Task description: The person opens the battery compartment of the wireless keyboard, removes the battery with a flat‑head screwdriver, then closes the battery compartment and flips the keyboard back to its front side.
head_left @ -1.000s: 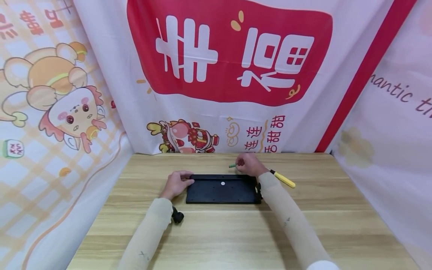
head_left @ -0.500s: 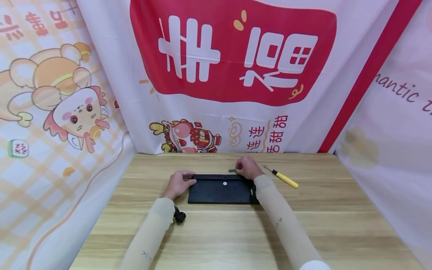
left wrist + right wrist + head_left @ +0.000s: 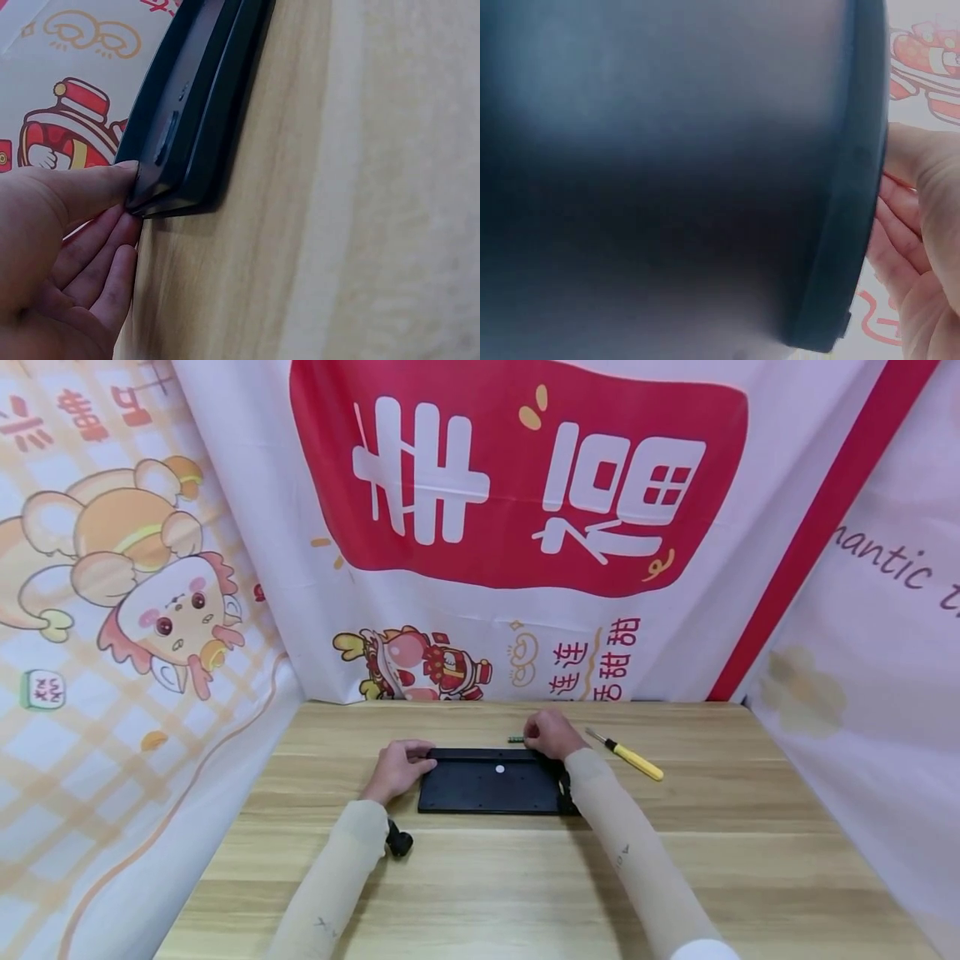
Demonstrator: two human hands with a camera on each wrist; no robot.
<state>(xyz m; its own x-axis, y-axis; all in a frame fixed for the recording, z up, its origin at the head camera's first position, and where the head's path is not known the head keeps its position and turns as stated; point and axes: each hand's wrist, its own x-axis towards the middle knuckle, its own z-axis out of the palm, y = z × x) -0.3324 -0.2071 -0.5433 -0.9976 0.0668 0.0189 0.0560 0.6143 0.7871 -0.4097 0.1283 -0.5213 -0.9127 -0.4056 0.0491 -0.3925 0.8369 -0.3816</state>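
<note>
A black keyboard (image 3: 480, 785) lies underside up on the table, with small holes, a white round sticker and a raised strip along its far edge. My left hand (image 3: 395, 768) holds its far left corner; in the left wrist view the thumb lies on the rim and the fingers are below it. Beyond the far right corner, my right hand (image 3: 553, 734) pinches a small green battery-like cylinder (image 3: 516, 740), of which only the left end shows. In the right wrist view, the blurred keyboard (image 3: 660, 150) fills most of the picture and hides the right fingertips.
A screwdriver (image 3: 636, 761) with a yellow handle lies on the wooden table (image 3: 480, 885), right of the right hand. Behind the table hangs a white and red printed cloth (image 3: 517, 552), with more printed cloth at both sides.
Over the last second my right hand has come slightly nearer with the green cylinder, and its forearm has swung left, uncovering the screwdriver's shaft. The left hand keeps its hold on the keyboard corner.
</note>
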